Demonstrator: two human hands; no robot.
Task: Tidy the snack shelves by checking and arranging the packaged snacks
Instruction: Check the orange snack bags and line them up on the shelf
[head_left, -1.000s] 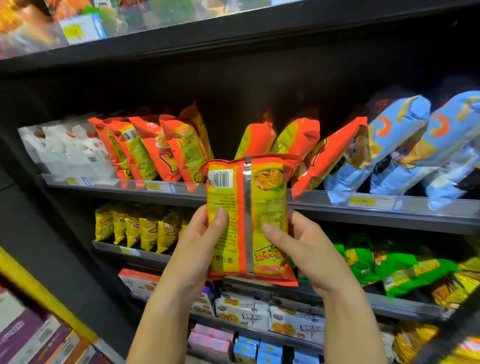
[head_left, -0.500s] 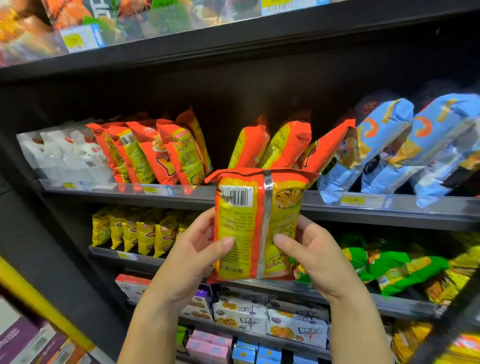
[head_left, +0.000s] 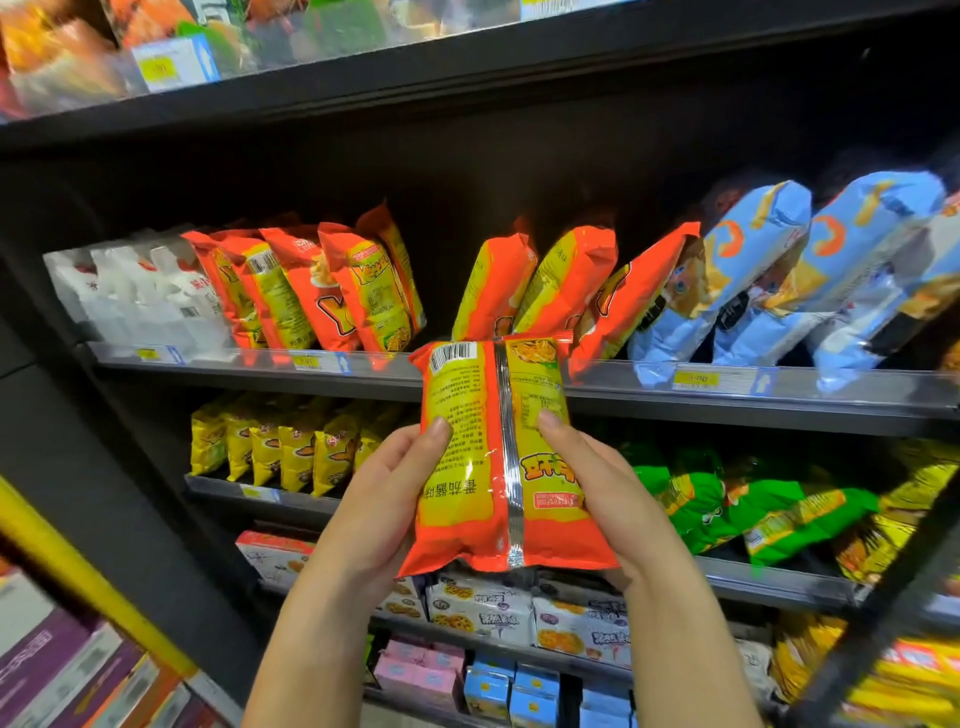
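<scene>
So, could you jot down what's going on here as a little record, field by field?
Held item: orange and yellow snack packet, back side with barcode facing the camera
Left hand: grips the packet's left edge
Right hand: grips its right edge
Shelf behind: matching orange packets in two groups; blue packets to the right
Shelf below: yellow packets left, green packets right

Both forearms reach up; the left hand (head_left: 382, 504) and right hand (head_left: 608, 499) grip the orange packet (head_left: 467, 493) by its sides, thumbs pressed on its face.
</scene>
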